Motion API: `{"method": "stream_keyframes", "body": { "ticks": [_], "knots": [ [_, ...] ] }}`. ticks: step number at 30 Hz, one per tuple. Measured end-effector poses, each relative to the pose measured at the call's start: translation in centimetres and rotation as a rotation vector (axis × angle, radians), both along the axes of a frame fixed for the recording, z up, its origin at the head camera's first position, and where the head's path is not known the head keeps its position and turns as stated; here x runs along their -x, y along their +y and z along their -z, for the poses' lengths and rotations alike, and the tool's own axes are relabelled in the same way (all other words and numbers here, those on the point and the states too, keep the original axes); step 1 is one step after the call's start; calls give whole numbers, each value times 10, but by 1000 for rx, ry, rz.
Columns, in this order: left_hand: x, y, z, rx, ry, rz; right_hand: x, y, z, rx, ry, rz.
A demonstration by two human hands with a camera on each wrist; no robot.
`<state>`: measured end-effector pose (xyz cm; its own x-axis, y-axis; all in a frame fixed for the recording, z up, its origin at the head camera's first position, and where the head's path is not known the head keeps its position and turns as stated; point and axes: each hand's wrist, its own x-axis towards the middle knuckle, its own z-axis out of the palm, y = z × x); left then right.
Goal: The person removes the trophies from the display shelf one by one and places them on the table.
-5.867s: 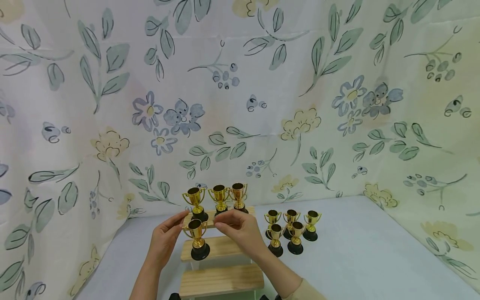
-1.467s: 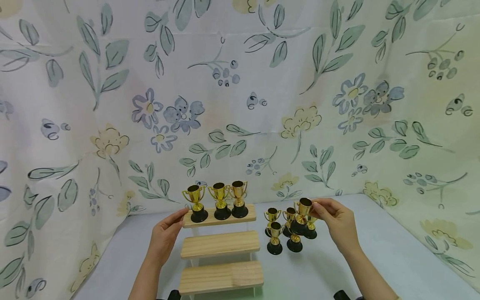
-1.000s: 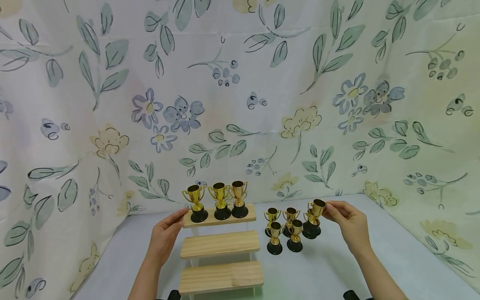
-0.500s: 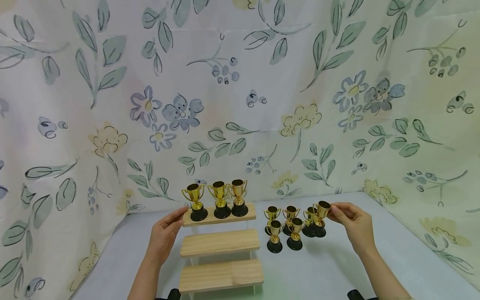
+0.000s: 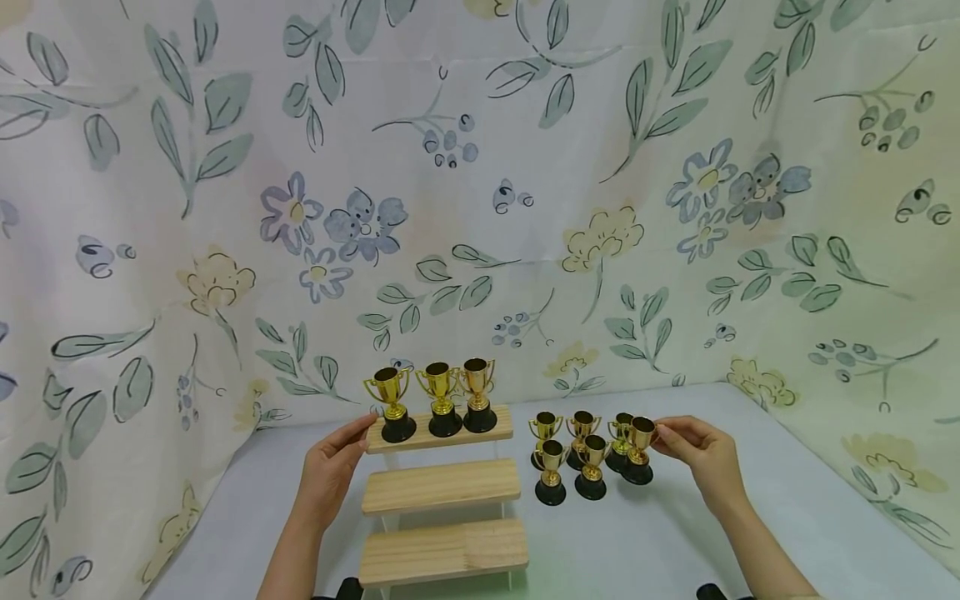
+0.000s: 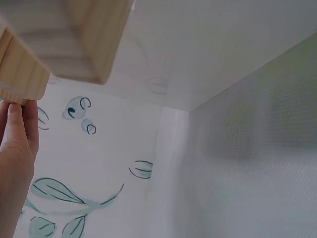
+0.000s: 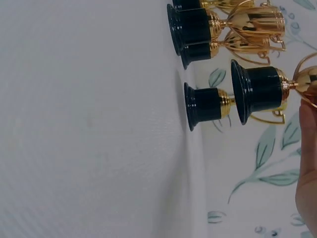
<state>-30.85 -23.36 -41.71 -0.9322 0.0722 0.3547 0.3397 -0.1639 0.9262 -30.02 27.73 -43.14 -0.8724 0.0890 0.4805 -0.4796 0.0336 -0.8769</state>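
**Gold trophy held by its handle beside its group; left hand on the top shelf**

Head view: right hand (image 5: 708, 462) pinches the outer handle of one gold trophy (image 5: 642, 440), just beside five others (image 5: 592, 482) clustered on the table (image 5: 750, 500). Side grip presumably keeps the fingers clear of the neighbours. Left hand (image 5: 330, 475) touches the left end of the top shelf (image 5: 417, 440), likely steadying it beneath three trophies (image 5: 443, 392).

Left wrist view: fingers nearly straight against the wood; thumb hidden.

Right wrist view: held trophy's black base (image 7: 262, 89) hangs off the table, apart from its surface.
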Motion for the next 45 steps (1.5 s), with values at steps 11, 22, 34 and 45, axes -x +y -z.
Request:
{"method": "stream_keyframes", "body": {
  "ticks": [11, 22, 34, 45],
  "knots": [
    [0, 0, 0, -9, 16, 10, 3, 4, 8, -29, -35, -38],
    [-2, 1, -2, 8, -6, -17, 4, 8, 15, -72, -121, -46],
    [-2, 1, 0, 13, -2, -10, 6, 13, 22, -62, -180, -87],
    [-1, 1, -1, 7, -6, -12, 8, 13, 26, -73, -213, -98]
  ]
}}
